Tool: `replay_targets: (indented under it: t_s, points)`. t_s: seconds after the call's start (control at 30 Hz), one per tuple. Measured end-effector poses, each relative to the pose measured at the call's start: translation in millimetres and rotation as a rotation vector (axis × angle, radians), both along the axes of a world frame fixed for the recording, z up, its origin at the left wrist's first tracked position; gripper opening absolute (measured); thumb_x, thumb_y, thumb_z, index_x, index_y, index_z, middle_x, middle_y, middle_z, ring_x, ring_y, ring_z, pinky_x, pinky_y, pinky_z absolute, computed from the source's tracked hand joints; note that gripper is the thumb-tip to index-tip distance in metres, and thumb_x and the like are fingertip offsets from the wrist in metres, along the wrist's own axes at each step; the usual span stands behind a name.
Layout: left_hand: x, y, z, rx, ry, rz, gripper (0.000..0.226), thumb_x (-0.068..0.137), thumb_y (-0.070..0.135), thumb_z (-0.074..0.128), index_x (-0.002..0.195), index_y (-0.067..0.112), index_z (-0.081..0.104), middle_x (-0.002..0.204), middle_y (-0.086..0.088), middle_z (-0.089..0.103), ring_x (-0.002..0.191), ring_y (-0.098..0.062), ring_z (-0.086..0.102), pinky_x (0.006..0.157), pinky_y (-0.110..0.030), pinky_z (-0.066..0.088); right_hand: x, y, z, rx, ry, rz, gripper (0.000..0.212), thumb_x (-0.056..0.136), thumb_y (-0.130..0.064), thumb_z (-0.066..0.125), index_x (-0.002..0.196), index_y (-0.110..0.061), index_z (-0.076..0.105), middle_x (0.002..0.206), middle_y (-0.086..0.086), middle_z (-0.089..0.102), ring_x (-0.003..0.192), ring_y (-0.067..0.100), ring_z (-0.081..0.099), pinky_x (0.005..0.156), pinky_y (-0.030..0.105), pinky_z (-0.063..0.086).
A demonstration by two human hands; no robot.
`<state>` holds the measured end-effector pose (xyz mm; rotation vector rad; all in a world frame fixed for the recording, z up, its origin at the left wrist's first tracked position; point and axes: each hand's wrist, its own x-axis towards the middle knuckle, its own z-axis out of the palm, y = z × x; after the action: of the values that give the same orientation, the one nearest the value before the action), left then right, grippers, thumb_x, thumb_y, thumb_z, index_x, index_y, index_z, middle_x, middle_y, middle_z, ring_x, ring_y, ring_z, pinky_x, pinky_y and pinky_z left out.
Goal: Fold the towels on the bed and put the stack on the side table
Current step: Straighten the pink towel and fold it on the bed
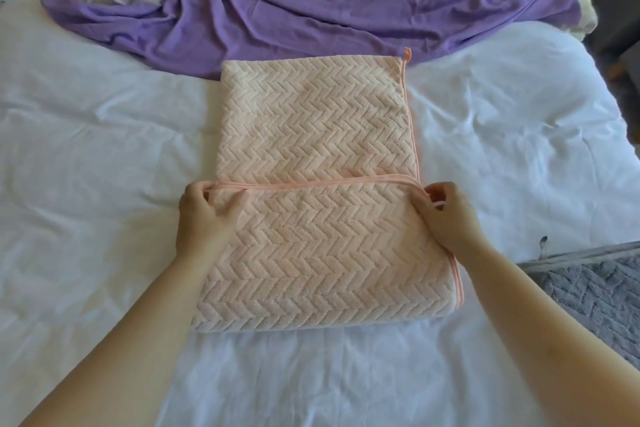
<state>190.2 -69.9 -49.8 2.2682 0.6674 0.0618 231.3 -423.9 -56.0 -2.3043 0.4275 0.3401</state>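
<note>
A wrinkled white bed sheet (104,135) fills the view, with a crumpled purple cloth (346,0) across its far side. At the middle lies a peach chevron-textured towel (311,121) (edged in salmon piping), its near part folded up over the rest. A grey towel of like texture (602,291) lies at the right edge. The left hand (204,218) pinches the fold's left corner and the right hand (450,215) pinches its right corner.

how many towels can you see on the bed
2: the peach towel mid-frame, half folded, and a grey towel at the right edge, partly cut off. Others may lie out of view.
</note>
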Motion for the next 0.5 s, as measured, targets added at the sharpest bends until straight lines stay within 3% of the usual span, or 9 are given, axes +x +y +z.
replay_targets:
  t_s: [0.07,0.1,0.2,0.27,0.3,0.37,0.5]
  points:
    - [-12,9,0,-0.141,0.136,0.083,0.059,0.076,0.059,0.066,0.107,0.011,0.054,0.099,-0.003,0.063,0.091,-0.023,0.061,0.062,-0.023,0.042,-12,-4,4,0.034,0.049,-0.010,0.044,0.087,-0.055,0.055,0.114,-0.019,0.055,0.098,-0.006,0.057,0.081,0.008,0.054,0.060,0.020,0.040]
    - [-18,13,1,-0.217,0.210,0.100,0.066,0.073,0.067,0.063,0.102,0.008,0.058,0.096,-0.006,0.065,0.091,-0.028,0.063,0.064,-0.028,0.047,-18,-5,5,0.051,0.075,-0.007,0.043,0.088,-0.055,0.054,0.114,-0.020,0.055,0.097,-0.007,0.058,0.081,0.008,0.054,0.062,0.022,0.042]
    - [-40,25,3,-0.490,0.340,0.083,0.087,0.061,0.078,0.058,0.102,0.002,0.062,0.094,-0.009,0.069,0.096,-0.034,0.066,0.089,-0.050,0.050,-39,-7,9,0.174,0.113,-0.092,0.040,0.086,-0.056,0.055,0.108,-0.023,0.057,0.095,-0.009,0.061,0.084,0.009,0.058,0.063,0.023,0.044]
    - [-61,28,4,-0.549,0.348,0.035,0.089,0.061,0.081,0.056,0.102,0.002,0.061,0.089,-0.003,0.065,0.087,-0.023,0.064,0.089,-0.052,0.050,-57,-10,11,0.312,0.103,-0.230,0.036,0.085,-0.055,0.058,0.104,-0.024,0.059,0.096,-0.008,0.062,0.088,0.010,0.059,0.068,0.026,0.047]
    - [-73,28,4,-0.534,0.327,0.017,0.083,0.063,0.081,0.055,0.094,0.005,0.061,0.082,0.000,0.060,0.079,-0.017,0.060,0.080,-0.048,0.052,-69,-11,10,0.346,0.084,-0.272,0.033,0.085,-0.053,0.059,0.101,-0.024,0.060,0.096,-0.006,0.064,0.089,0.011,0.060,0.069,0.027,0.047]
    - [-96,20,3,-0.451,0.236,0.008,0.058,0.072,0.076,0.052,0.067,0.018,0.050,0.063,0.010,0.047,0.061,-0.005,0.047,0.060,-0.032,0.042,-97,-12,7,0.397,0.029,-0.322,0.027,0.086,-0.047,0.062,0.098,-0.023,0.063,0.094,-0.004,0.067,0.087,0.013,0.062,0.069,0.027,0.047]
    - [-123,-3,-3,-0.330,0.006,0.053,0.040,0.085,0.054,0.055,0.065,0.023,0.042,0.057,0.017,0.047,0.054,0.003,0.044,0.051,-0.012,0.036,-137,-9,0,0.393,-0.075,-0.352,0.020,0.088,-0.041,0.063,0.088,-0.022,0.065,0.087,-0.002,0.063,0.078,0.014,0.057,0.067,0.028,0.044]
